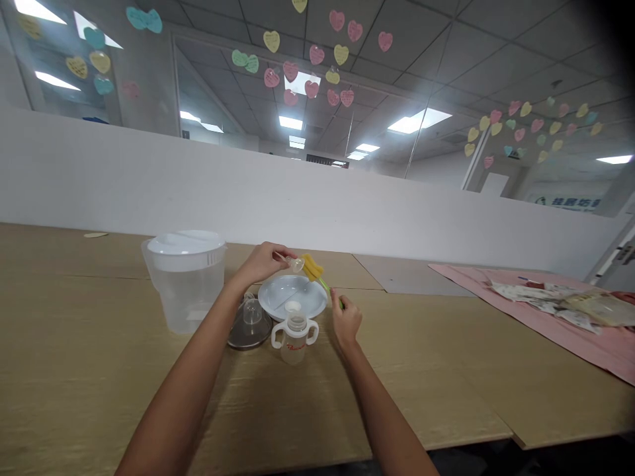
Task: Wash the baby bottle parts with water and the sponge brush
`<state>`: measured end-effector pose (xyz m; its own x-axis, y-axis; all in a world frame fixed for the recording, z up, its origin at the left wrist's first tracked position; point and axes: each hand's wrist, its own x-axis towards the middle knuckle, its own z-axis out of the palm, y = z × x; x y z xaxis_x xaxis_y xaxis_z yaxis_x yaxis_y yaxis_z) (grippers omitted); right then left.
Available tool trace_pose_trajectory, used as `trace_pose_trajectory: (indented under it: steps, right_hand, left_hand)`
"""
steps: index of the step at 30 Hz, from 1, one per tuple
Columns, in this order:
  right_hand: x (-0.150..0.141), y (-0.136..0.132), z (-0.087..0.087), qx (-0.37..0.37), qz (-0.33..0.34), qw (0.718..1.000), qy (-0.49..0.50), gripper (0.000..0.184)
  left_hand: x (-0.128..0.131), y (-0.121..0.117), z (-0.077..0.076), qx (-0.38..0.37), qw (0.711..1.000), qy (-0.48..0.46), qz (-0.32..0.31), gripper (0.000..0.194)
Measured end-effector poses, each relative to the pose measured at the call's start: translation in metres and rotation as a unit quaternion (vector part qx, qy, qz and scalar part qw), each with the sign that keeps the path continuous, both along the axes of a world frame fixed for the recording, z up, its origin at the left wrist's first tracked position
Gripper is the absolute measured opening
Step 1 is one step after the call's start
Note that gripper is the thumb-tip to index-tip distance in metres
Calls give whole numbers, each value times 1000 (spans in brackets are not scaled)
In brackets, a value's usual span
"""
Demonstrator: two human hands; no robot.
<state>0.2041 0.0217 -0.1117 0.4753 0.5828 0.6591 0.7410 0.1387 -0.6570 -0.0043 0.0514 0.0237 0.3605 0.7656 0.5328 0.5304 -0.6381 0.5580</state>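
My left hand [266, 261] pinches a small clear bottle nipple [296, 264] above a white bowl [265, 297]. My right hand [346, 317] is closed round the green handle of a bottle brush [313, 268], whose yellow sponge head is close to the nipple; I cannot tell if they touch. Below the hands, a baby bottle [294, 347] with two white side handles and red print stands upright without its top. A small white piece [292, 307] shows just behind its mouth. Left of the bottle, a clear dome-shaped cap [252, 312] rests on a dark metal lid [249, 337].
A large translucent pitcher [186, 284] with a white lid stands left of my left forearm. On the right, a pink cloth [516, 314] bears folded fabric and bags [560, 304]. A low white wall with glass above [297, 192] runs behind the wooden table [421, 370].
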Motion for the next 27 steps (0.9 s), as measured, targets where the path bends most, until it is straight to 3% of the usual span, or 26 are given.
trace_pose_trajectory:
  steps: [12,18,22,27]
  right_hand:
    - [0,1,-1,0,43,999,29,54]
    - [1,0,1,-7,16,999,51,53]
    - [2,-1,2,53,-6,996,70,52]
    - [0,-2,0,116,1,993,-6,48]
  left_hand:
    - [1,1,-3,14,999,10,38,27]
    - [3,-5,1,9,999,15,43,32]
    - [3,-11,4,11,995,41,85,30]
    - [3,-17,7,10,992,56,111,29]
